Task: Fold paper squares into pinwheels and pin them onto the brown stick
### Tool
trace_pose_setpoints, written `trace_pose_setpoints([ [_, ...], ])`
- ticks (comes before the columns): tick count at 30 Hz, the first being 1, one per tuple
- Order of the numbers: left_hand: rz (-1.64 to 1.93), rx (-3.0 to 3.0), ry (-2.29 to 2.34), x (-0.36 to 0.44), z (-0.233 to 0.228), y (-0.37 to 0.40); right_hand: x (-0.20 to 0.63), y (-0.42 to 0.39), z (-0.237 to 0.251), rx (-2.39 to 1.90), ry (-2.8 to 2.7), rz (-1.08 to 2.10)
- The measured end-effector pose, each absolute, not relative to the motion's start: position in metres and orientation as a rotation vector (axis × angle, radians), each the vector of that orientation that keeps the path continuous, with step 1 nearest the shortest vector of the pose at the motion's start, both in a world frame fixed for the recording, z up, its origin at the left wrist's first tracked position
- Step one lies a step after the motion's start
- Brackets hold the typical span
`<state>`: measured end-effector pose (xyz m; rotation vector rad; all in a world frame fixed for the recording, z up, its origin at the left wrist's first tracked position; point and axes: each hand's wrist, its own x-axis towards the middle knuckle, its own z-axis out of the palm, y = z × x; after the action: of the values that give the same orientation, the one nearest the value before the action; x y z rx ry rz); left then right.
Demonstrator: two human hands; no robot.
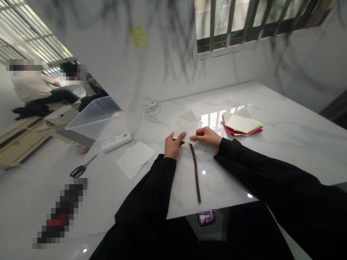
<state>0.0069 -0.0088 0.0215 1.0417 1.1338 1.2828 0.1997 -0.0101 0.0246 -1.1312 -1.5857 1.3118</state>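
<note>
A cream-white folded paper [186, 121], shaped like an envelope, is tilted up between my two hands above the table. My left hand [173, 145] grips its lower left edge, thumb on top. The lower right corner of the same paper is pinched by the fingers of my right hand [207, 136]. A thin dark brown stick [196, 173] lies on the table below, its far end near the paper's lower edge. Left of my left hand rests a creased white sheet [135, 159]. To the right of my right hand sits a stack of folded papers [242, 122], white with red and yellow edges.
On the marble-patterned table [287, 144] at left are black-handled scissors [81, 169], a long white device [116, 142] and a blurred dark object [62, 213]. A clear plastic bin [94, 115] stands behind them. A yellow note [139, 36] sticks to the wall. Two people sit at far left.
</note>
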Motion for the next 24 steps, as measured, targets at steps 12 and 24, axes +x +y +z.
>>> trace_pose_setpoints([
  [12,1.219,1.064,0.947,0.0121,0.0283,-0.0141,0.1979,-0.0112,0.0258,-1.182,-1.522,1.281],
  [24,1.159,1.089,1.054,0.0082,0.0247,-0.0109,0.1955,-0.0061,0.0205,-1.011,-1.064,1.247],
])
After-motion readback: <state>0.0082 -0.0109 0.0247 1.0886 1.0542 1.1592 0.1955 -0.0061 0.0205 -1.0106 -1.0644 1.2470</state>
